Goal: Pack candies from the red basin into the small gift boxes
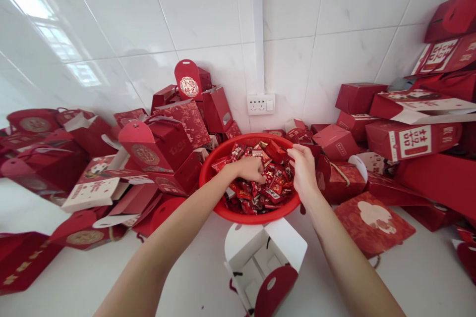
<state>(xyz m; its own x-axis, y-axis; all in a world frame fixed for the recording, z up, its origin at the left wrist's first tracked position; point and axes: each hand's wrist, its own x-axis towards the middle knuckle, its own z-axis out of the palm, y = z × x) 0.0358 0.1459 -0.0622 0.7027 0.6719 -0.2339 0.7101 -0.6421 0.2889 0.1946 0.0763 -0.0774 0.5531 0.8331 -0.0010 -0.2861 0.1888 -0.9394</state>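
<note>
A round red basket (pixel 208 171) full of small red-wrapped candies (pixel 269 190) stands on the white surface against the tiled wall. My left hand (pixel 251 168) reaches into the candies, its fingers curled down among the wrappers. My right hand (pixel 303 166) is over the basket's right side, its fingers pinched on a red candy packet (pixel 275 151). In front of the basket, between my forearms, an open gift box (pixel 260 262) with a white inside and a red flap stands with its top open.
Red gift boxes and bags lie heaped on the left (pixel 156 146) and stacked on the right (pixel 409 138). A flat red box (pixel 374 223) lies by my right forearm. A white wall socket (pixel 261 104) sits above the basket.
</note>
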